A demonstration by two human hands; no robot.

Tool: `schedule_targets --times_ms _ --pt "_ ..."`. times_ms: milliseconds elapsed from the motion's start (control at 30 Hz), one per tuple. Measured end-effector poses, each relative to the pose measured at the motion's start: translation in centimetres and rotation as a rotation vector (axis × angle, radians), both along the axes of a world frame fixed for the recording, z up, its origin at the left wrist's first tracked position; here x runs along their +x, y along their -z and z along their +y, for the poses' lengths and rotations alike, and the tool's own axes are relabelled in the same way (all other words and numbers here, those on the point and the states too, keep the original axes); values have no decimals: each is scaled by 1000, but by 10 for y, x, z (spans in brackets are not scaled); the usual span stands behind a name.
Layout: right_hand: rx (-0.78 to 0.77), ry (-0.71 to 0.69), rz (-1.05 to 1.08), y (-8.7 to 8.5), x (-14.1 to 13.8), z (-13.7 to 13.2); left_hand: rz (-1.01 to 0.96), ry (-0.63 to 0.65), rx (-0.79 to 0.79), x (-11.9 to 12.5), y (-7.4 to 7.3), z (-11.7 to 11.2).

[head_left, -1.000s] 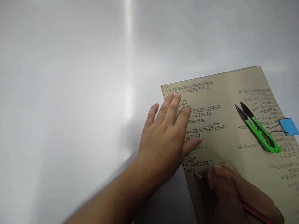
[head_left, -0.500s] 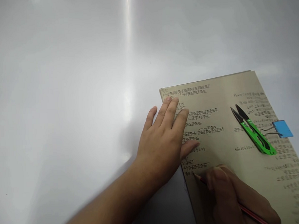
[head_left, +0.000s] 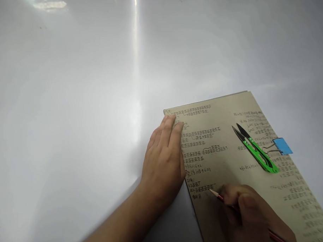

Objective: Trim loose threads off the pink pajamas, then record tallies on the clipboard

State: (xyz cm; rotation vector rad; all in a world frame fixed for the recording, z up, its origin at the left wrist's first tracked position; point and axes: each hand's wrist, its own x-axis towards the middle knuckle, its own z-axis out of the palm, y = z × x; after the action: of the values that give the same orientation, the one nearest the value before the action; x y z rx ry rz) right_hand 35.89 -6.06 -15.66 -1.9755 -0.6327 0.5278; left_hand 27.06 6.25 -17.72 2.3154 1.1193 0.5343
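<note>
Red-and-dark wooden pencil (head_left: 220, 197): seen in the head view, it juts leftward out of the right hand (head_left: 253, 209); its tip has moved from the end of the lowest written line to just beside the tally row above. Contact with the page cannot be told; writing on that lowest line looks paused.
Left hand (head_left: 164, 163): its fingers, splayed half a second ago, now lie close together, and the thumb no longer stretches over the page, so more handwriting shows beside it.
Left arm's pose: slanting in from the near side, palm down, fingers pointing away across the page's left edge.
Right hand's pose: curled, thumb and fingers pinching the pencil near its sharpened end.
Tan, flat, handwritten pad (head_left: 228, 175): under the right hand and to the left hand's right, on the glossy white table (head_left: 84, 102).
Green-handled thread snips with black blades (head_left: 255, 154): lying on the pad, beyond the right hand.
Blue metal binder clip with wire handles (head_left: 283, 146): on the pad's right edge, beyond the right hand and to its right.
</note>
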Motion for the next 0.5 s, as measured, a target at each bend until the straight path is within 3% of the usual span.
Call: schedule_targets --times_ms 133,300,500 --pt "49 -3 10 4 12 -2 -7 4 18 0 3 0" --pt "187 129 150 2 16 2 4 19 18 0 1 0" --pt "193 359 280 6 14 3 36 31 17 -1 1 0"
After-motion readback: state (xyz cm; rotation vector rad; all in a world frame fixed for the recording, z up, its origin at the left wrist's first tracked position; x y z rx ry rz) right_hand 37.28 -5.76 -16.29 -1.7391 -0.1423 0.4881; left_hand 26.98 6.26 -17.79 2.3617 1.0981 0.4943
